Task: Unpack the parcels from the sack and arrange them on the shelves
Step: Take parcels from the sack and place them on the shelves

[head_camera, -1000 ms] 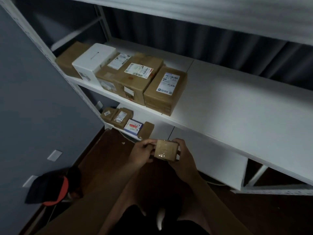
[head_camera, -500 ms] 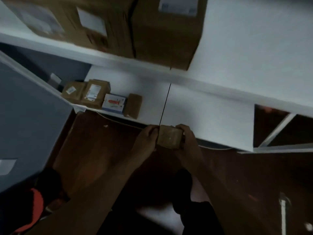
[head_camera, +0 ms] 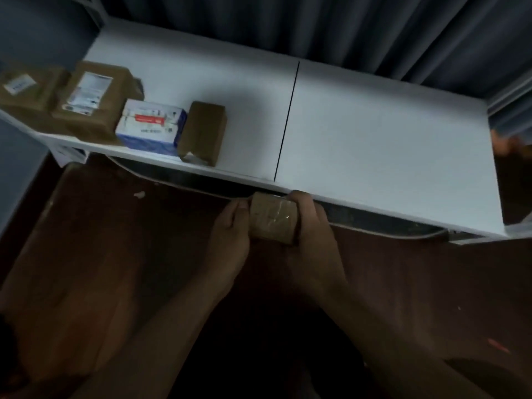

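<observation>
Parcel [head_camera: 273,221] gripped between left hand [head_camera: 230,234] and right hand [head_camera: 312,228], near shelf [head_camera: 374,145] edge.
Could slip floorward, or knock the brown box [head_camera: 203,132] at far left.

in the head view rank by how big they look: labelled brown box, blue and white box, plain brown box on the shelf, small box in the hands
1. labelled brown box
2. blue and white box
3. plain brown box; the small box looks similar but sits nearer the camera, so unsure

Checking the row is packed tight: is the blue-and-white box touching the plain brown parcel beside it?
Touching. The head view shows the blue-and-white box butted against the plain brown parcel, no shelf visible between.
</observation>
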